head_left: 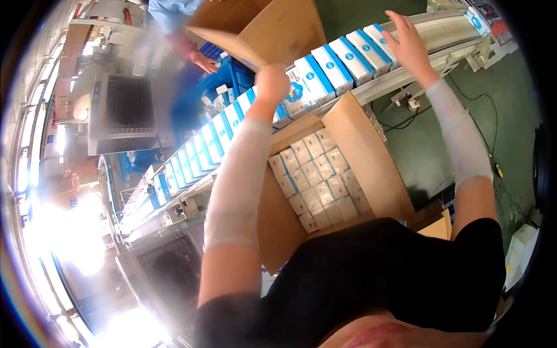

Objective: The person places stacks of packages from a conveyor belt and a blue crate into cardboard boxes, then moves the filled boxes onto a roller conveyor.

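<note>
My right hand (408,46) is at the far right end of a row of white and blue boxes (350,60), its fingers spread and its thumb beside the last box. My left hand (272,84) is over the middle of the row, beside a white box with a blue print (296,95) that stands turned from the others. Its fingers curl away from view, so I cannot see what they grip. Below the row, close to my body, an open cardboard carton (371,168) holds several rows of small boxes (313,174), packed end up.
The boxes stand on a conveyor (447,35) running from lower left to upper right. Across it, a person's hand (204,62) is near a blue crate (237,78) and another open carton (284,32). A grey cooler-like unit (125,110) stands left. Cables (493,127) lie on the green floor.
</note>
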Demonstrator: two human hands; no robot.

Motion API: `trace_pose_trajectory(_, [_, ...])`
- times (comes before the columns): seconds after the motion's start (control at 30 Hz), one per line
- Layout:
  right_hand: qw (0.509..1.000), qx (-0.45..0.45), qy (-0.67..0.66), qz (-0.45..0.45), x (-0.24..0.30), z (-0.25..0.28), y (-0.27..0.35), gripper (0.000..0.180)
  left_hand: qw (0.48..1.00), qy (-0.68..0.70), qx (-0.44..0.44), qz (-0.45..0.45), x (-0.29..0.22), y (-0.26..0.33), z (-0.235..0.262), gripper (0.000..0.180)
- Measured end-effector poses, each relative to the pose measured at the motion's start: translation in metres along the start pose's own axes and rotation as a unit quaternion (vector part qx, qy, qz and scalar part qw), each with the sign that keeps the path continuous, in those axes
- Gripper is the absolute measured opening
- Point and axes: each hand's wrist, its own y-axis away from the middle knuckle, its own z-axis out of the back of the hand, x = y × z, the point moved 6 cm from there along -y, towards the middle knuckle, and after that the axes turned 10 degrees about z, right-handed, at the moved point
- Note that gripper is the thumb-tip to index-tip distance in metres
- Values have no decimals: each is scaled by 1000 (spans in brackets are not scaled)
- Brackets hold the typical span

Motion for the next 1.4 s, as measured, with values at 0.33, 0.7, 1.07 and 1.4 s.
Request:
trace_pose_trajectory(0.33, [891, 285, -260, -240, -137, -97, 76, 74, 924, 243, 193, 222, 9, -14, -86, 92])
trace_pose_trajectory(0.7, [878, 295, -275, -256, -168, -97, 83, 81, 769, 462, 350, 268, -131, -23, -113, 75])
trace_pose_trajectory(1.07, [849, 108, -480, -190, -72, -14, 31, 62, 888, 415, -4, 197, -79, 26, 17, 56])
trace_pose_trajectory(1.4, [738, 279, -586, -185, 17, -132, 58, 70, 749, 530, 221, 331, 46, 47, -21, 74])
